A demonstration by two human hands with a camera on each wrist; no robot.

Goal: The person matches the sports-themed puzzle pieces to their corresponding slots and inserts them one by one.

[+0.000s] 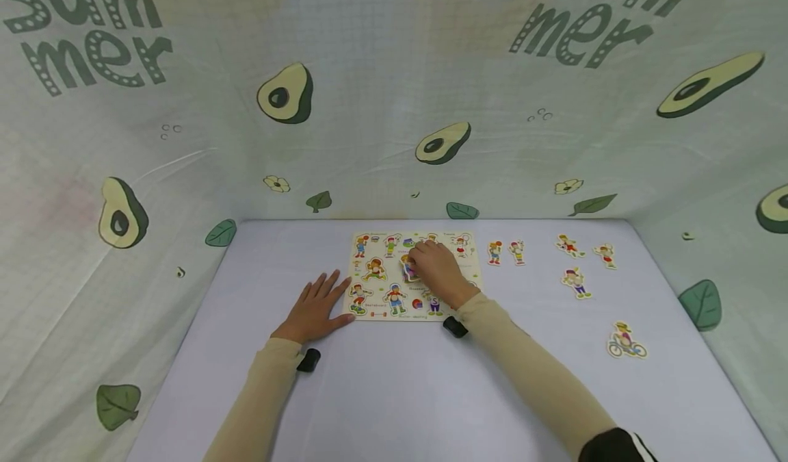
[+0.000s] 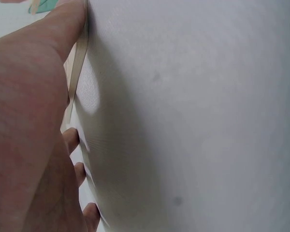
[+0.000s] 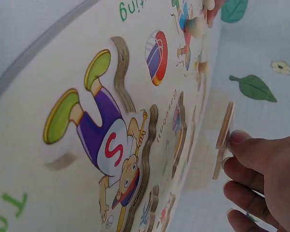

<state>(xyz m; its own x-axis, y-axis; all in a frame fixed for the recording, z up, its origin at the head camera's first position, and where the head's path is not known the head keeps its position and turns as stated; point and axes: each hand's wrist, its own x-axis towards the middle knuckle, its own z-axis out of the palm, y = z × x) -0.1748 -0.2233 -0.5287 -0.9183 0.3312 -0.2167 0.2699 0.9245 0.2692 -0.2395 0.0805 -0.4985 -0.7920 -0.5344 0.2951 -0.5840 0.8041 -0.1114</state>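
A flat wooden puzzle board point(image 1: 384, 317) printed with sports figures lies on the white table. My left hand point(image 1: 315, 308) rests palm down with spread fingers, its fingertips and thumb right at the board's left edge. Over the upper middle of the board, my right hand point(image 1: 438, 270) pinches a thin wooden puzzle piece point(image 3: 223, 140) between thumb and fingers. The piece appears edge-on in the right wrist view, above the board's surface. Beneath the right wrist, a figure in purple trousers point(image 3: 99, 130) shows beside a cut recess in the board.
Right of the board lie several loose figure pieces, among them two close to its edge point(image 1: 494, 252), a purple-trousered one point(image 1: 576, 283) and a cyclist point(image 1: 626, 341). A patterned curtain point(image 1: 369, 174) stands behind the table point(image 1: 394, 393). Black wrist devices point(image 1: 455, 326) sit at both wrists.
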